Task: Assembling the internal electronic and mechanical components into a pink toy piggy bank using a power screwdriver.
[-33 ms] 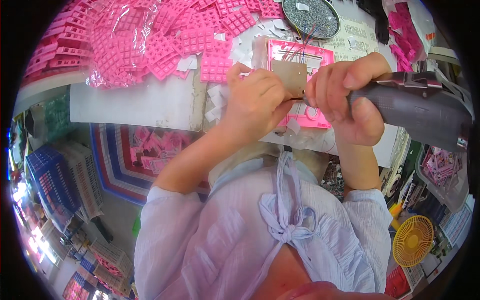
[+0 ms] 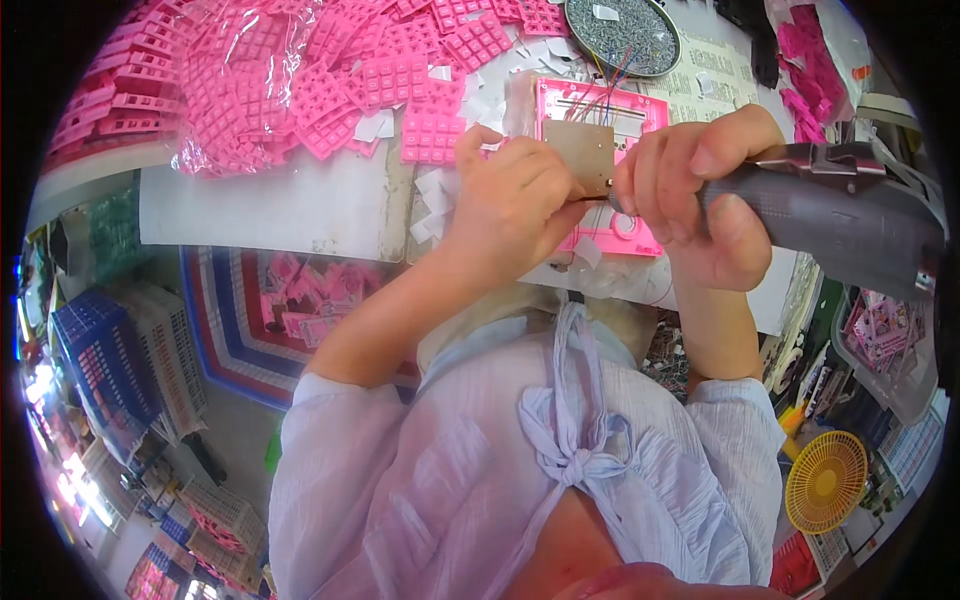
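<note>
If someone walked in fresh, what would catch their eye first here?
Probably the pink parts heaped at upper left. Next, the dark tool in the right hand, its tip by the left hand, over a pink case. A round tray of grey bits sits near the top.

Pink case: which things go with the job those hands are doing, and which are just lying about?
In the job:
pink case
brown board
grey tool, in the right hand

Probably just lying about:
yellow basket
blue basket
white scraps
</note>
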Available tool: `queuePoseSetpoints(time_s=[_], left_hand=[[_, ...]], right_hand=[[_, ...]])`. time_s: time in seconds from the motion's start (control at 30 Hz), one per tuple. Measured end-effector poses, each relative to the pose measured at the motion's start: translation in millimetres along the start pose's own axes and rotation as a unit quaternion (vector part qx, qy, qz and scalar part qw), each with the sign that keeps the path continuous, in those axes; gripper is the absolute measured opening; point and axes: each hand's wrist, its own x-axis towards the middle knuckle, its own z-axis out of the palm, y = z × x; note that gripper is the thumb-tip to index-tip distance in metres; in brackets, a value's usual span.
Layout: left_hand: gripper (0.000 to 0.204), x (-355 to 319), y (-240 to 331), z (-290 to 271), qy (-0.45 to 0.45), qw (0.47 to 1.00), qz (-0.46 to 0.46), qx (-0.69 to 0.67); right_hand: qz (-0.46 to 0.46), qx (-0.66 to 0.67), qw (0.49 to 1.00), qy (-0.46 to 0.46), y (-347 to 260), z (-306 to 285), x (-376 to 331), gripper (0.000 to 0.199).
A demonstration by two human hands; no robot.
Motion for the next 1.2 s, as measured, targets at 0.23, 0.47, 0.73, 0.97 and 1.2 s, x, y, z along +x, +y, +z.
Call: queuePoseSetpoints(time_s=[0.23,0.47,0.73,0.97,1.2], left_hand=[[0.011,1,0,-14,-0.174,0.983,0.051,0.033],[0.017,8,-9,-32,-0.188,0.975,0.118,-0.025],[0.023,-4,-22,-87,-0.235,0.968,0.064,-0.056],[0.024,-5,-21,-70,-0.173,0.985,0.004,-0.006],[0.012,-6,19,-6,-0.160,0.986,0.000,-0.041]], right_hand=[[0.039,-0.046,0.998,0.023,14,-15,-13,0.021],[0.058,-0.120,0.991,0.031,21,-9,-17,0.023],[0.093,-0.248,0.961,-0.081,24,-13,-20,0.028],[0.090,-0.064,0.993,-0.051,24,-36,-5,0.030],[0.047,-0.257,0.963,0.074,-32,-42,11,0.067]])
